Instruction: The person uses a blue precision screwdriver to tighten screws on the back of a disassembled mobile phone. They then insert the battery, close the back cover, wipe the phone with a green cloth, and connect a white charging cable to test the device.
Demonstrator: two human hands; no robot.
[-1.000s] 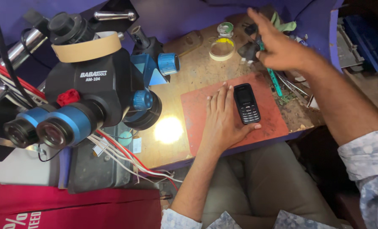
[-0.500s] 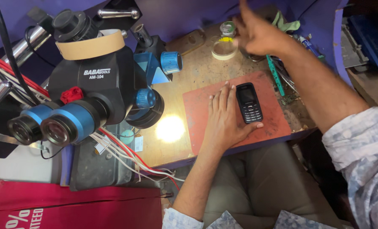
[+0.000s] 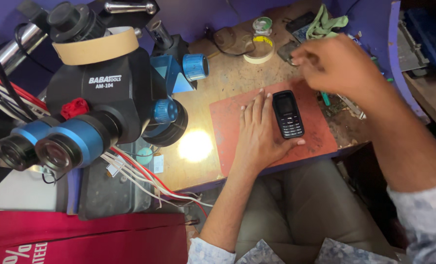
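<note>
Your right hand (image 3: 338, 66) has pulled back from the bench's far edge, fingers loosely curled around nothing visible, while your left hand (image 3: 262, 134) stays spread flat beside the black phone (image 3: 288, 114).

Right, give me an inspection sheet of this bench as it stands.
Surface: worn wooden bench with a red mat, lit spot beside it.
Job's things: black keypad phone face up on the mat.
Clutter: tape roll, green cloth, small tools at back.
Hands: left hand flat beside the phone, thumb touching; right hand raised, grip unclear.
Cables: red and white wires.
Surroundings: black microscope.
</note>
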